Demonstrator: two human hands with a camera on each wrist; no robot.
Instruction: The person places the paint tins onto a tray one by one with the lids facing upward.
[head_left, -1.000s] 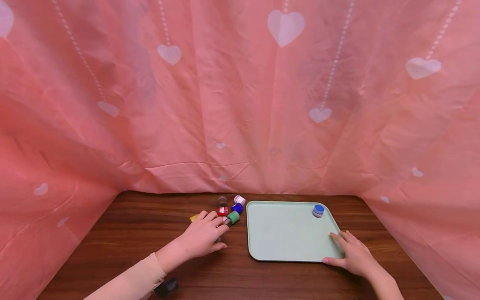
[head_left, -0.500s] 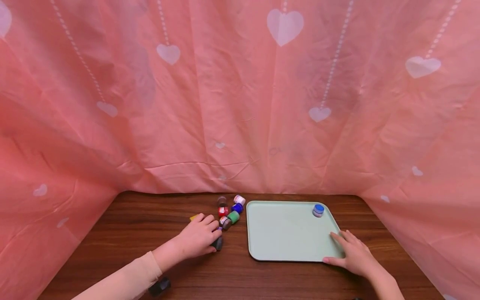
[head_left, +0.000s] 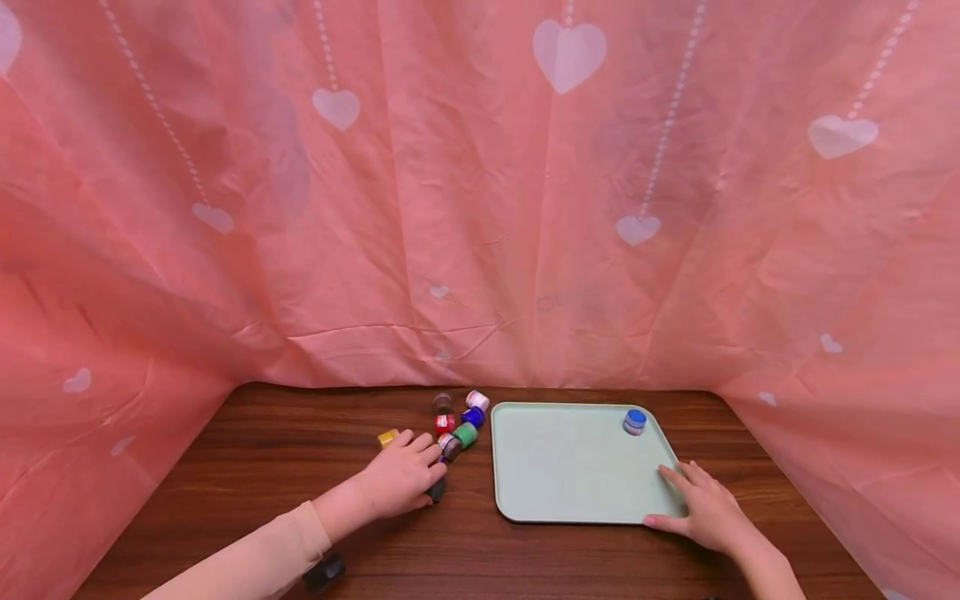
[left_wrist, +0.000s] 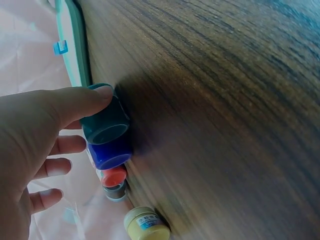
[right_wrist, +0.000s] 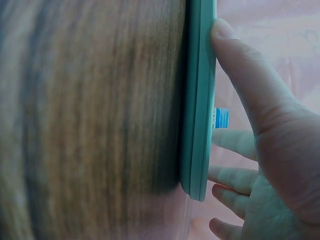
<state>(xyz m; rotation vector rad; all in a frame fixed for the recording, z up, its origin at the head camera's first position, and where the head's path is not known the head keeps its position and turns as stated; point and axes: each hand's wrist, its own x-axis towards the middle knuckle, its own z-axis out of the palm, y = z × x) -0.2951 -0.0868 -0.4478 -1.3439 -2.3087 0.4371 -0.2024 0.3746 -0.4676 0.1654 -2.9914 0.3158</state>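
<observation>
Facing a pink curtain [head_left: 465, 208] with pale hearts, across the upper part of the head view. Working over a dark wooden bench [head_left: 285, 467] along the bottom of the frame. Seeing a pale green tray [head_left: 570, 467] on it, right of bottom centre.

Resting the right hand [head_left: 708, 512] at the tray's lower right corner, thumb on the rim, fingers stretching loosely along the edge and gripping nothing. Pinching a dark jar [left_wrist: 107, 122] with the left hand [head_left: 397, 479], just left of bottom centre, between thumb and index finger, with the other fingers bending loosely.

Finding that dark jar mostly hidden in the head view, at the right side of the left hand. Seeing it better in the left wrist view, left of centre, lying on its side, long axis running up the frame, roughly toward the tray at upper left. Judging the left hand clearly the nearer, with the right hand well apart.

Noticing a blue-purple jar [left_wrist: 111, 154] just below it there. Spotting a green jar [head_left: 466, 434] and a red jar [head_left: 445, 424] beyond the fingers, a yellow jar [head_left: 387, 438] to their left, and a light blue jar [head_left: 634, 422] standing upright in the tray's upper right corner.
</observation>
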